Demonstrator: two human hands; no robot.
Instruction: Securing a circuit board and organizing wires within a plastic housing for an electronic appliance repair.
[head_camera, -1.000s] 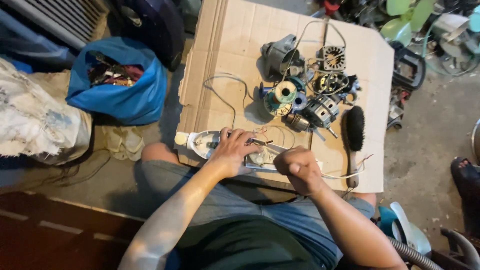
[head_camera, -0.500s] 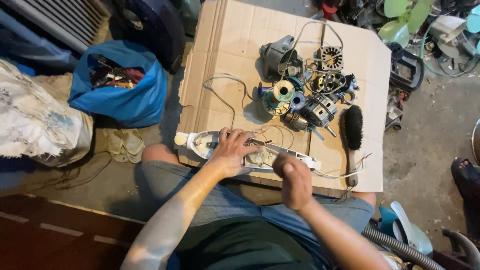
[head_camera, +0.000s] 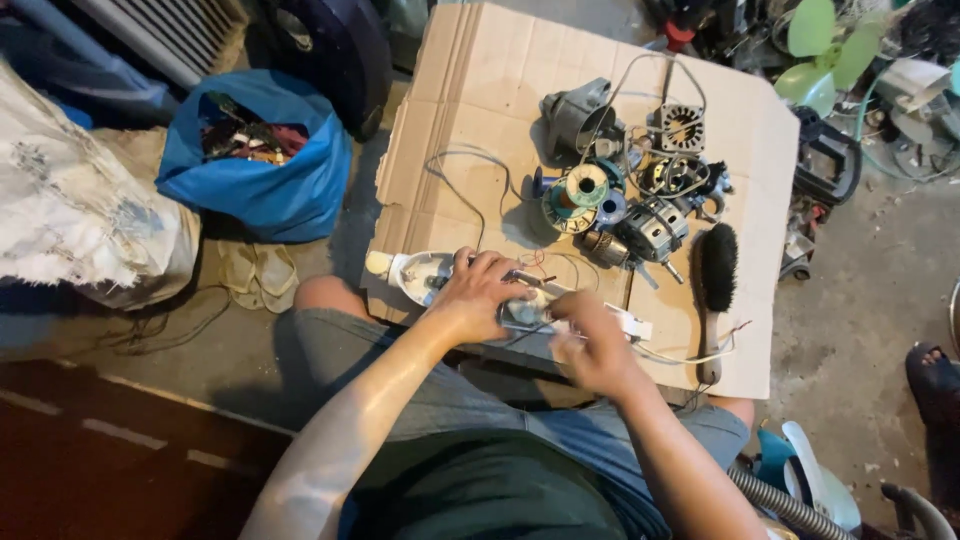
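- The small metal part (head_camera: 528, 312) lies at the near edge of the cardboard sheet (head_camera: 470, 120), between the person's two hands and just in front of the knees.
- Its long axis appears to run left to right across the person's front, roughly along the cardboard's near edge; thin red and pale wires (head_camera: 545, 262) trail from that spot toward the motors farther back.
- The left hand (head_camera: 475, 295) lies directly over the part's left end, fingers curled down onto it, so it is closed on the part; it also lies beside a white plastic housing (head_camera: 415, 272) on its left.
- The right hand (head_camera: 592, 345) meets the part from the right, fingers bent inward at its end; whether it pinches the part or a small tool cannot be told, since the fingers hide it.
- Both hands touch the part, and the left covers more of it.
- The part looks greyish and shiny, mostly hidden; a white strip (head_camera: 625, 322) sticks out to the right of the hands.
- Farther back sit a wire spool (head_camera: 585, 185), a motor (head_camera: 652, 228) and a black brush (head_camera: 716, 268).
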